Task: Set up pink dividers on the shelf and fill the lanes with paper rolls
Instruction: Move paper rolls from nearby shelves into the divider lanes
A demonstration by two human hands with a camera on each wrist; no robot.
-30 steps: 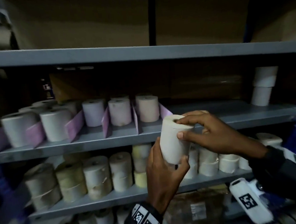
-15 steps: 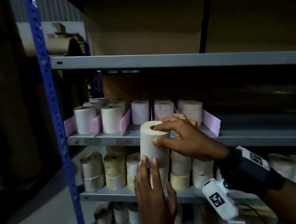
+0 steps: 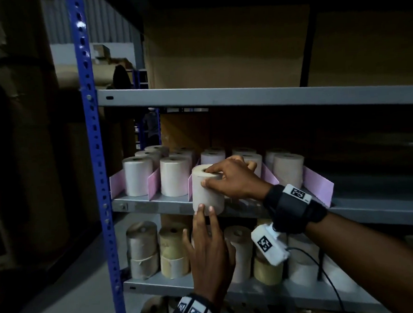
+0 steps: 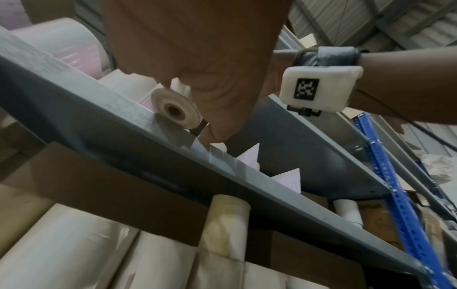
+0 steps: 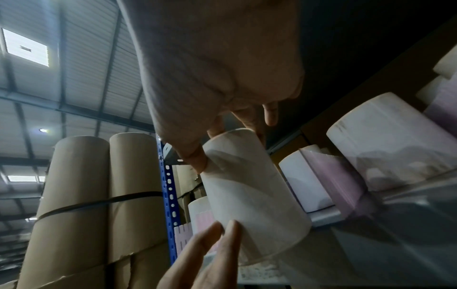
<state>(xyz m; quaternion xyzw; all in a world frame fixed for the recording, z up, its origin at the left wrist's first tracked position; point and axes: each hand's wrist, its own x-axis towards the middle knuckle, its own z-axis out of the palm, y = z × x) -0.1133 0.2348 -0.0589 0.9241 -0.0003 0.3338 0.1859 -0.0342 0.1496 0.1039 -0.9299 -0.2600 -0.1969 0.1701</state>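
While hands [image 3: 233, 181] steady it, roll [image 3: 206, 192] now meets shelf [image 3: 152, 204].

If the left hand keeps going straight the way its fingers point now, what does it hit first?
The left hand points up and into the rack, and its fingertips already touch the lower side of the paper roll held by the right hand. So it would meet that roll first, though depth is unclear.

The right hand [image 3: 233, 181] covers the front roll in the lane behind it and the base of the held paper roll [image 3: 206, 190] where it meets the shelf's front edge [image 3: 155, 204], so contact cannot be told, while the rear rolls fade into darkness at the shelf's back.
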